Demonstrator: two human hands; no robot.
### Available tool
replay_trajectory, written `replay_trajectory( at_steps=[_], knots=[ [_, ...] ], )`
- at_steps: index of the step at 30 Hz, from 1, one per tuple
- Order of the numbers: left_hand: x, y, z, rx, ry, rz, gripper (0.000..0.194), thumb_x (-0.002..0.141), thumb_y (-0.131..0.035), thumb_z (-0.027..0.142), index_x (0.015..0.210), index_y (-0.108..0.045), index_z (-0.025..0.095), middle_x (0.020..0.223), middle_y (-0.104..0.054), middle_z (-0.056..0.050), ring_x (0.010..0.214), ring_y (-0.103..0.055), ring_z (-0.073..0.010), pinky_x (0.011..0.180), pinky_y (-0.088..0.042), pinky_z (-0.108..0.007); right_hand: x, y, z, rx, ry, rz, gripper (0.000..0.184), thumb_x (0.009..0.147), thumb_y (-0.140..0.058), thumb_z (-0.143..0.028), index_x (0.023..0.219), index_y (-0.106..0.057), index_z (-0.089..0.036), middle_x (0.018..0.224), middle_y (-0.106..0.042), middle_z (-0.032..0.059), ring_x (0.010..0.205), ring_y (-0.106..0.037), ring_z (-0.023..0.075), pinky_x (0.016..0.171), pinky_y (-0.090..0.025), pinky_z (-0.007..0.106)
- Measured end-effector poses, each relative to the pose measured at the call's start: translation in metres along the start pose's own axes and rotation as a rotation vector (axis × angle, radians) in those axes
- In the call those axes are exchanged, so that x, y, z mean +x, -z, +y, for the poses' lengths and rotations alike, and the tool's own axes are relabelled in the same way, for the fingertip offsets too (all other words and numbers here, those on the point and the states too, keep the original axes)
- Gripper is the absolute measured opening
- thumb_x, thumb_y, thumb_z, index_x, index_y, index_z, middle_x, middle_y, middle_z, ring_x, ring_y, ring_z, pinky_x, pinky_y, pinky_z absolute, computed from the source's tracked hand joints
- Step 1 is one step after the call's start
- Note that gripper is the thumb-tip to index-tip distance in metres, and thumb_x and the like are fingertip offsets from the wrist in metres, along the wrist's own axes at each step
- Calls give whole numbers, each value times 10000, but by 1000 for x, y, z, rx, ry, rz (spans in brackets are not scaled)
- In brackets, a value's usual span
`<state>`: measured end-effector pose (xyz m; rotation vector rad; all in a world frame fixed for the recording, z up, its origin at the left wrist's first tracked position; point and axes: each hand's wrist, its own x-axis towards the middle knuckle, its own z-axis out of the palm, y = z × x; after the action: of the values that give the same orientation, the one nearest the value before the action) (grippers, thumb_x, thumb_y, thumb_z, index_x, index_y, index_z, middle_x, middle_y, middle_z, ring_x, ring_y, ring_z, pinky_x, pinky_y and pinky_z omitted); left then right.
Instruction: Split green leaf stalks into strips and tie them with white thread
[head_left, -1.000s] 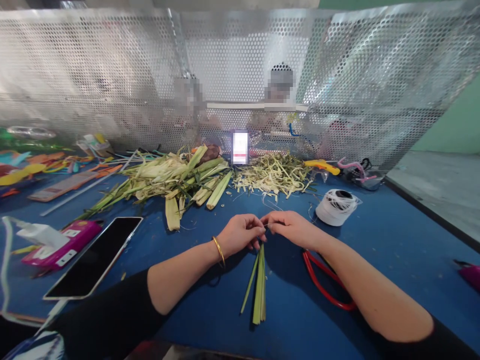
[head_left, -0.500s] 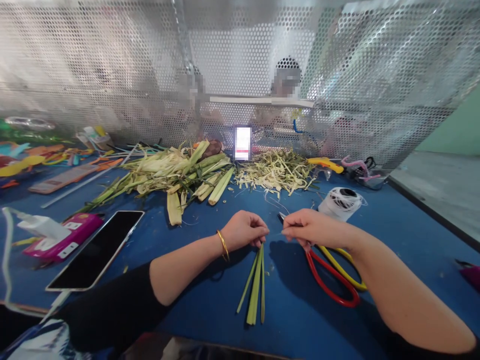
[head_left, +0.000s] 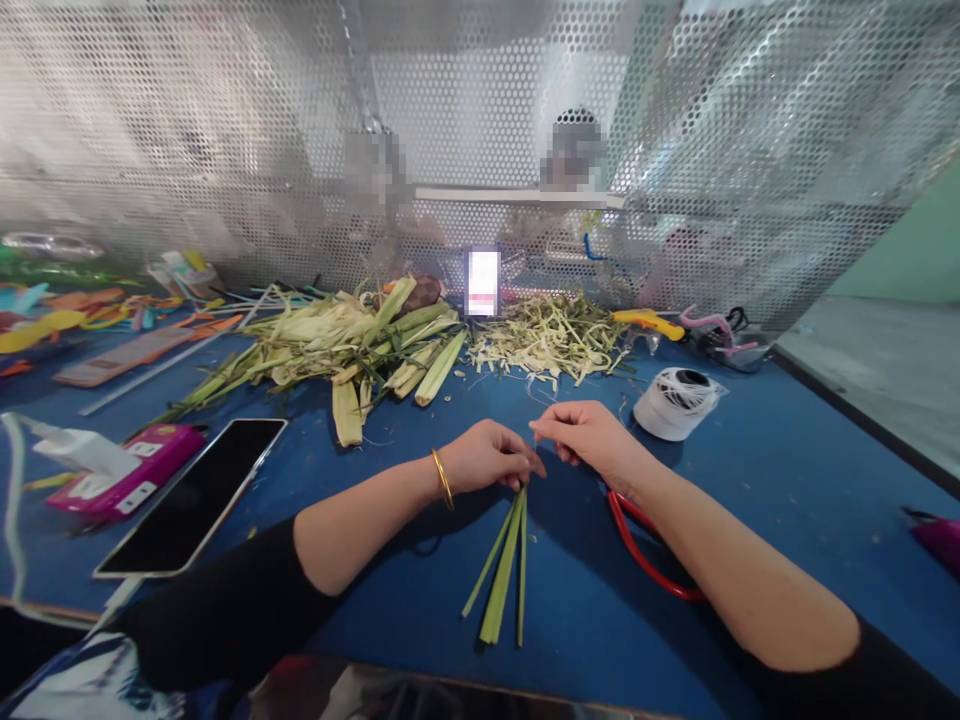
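Observation:
My left hand (head_left: 491, 458), with a gold bangle at the wrist, pinches the top of a small bunch of green leaf strips (head_left: 501, 570). The strips fan downward over the blue table. Just to the right and slightly higher, my right hand (head_left: 581, 435) is closed in a pinch on what looks like a thin pale thread, barely visible at the fingertips. The two hands are close but apart. Under my right forearm lies a red looped handle (head_left: 649, 560), the rest of its tool hidden. A spool of white thread (head_left: 676, 403) stands beyond my right wrist.
Husks and stalks (head_left: 330, 345) lie heaped at the back, beside pale shredded trimmings (head_left: 551, 338). A phone (head_left: 199, 495) and a purple power strip (head_left: 127, 475) are at left. A perforated metal screen (head_left: 480, 100) bounds the back, with people behind it.
My right hand moved right, away from my left, with a thin strand between them, then came back left and up, covering the tool again. The strips in my left hand have spread apart.

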<state>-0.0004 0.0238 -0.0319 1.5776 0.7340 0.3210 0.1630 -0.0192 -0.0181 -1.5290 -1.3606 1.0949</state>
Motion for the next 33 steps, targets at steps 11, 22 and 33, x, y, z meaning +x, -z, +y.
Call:
replay_trajectory(
  at_steps=[11, 22, 33],
  knots=[
    [3, 0, 0, -17, 26, 59, 179, 703, -537, 114, 737, -712, 133, 564, -609, 19, 465, -523, -60, 515, -428, -184, -2, -2, -5, 32, 84, 9, 295, 655, -681, -459, 576, -605, -185, 438, -514, -39, 444, -464, 95, 449, -348, 220],
    [-2, -3, 7, 75, 10, 36, 171, 717, -586, 257, 703, -695, 127, 469, -494, 54, 413, -430, -52, 433, -323, -178, 1, 2, 2, -213, 274, 26, 233, 736, -600, -382, 618, -611, -182, 537, -562, -22, 534, -499, 118, 534, -369, 242],
    [-3, 6, 7, -7, 12, -141, 190, 725, -597, 231, 832, -720, 132, 581, -544, 30, 541, -479, -63, 553, -383, -194, 1, -2, 6, -637, 341, 149, 187, 787, -590, -284, 630, -627, -190, 612, -618, -10, 592, -523, 129, 554, -349, 241]
  ],
)
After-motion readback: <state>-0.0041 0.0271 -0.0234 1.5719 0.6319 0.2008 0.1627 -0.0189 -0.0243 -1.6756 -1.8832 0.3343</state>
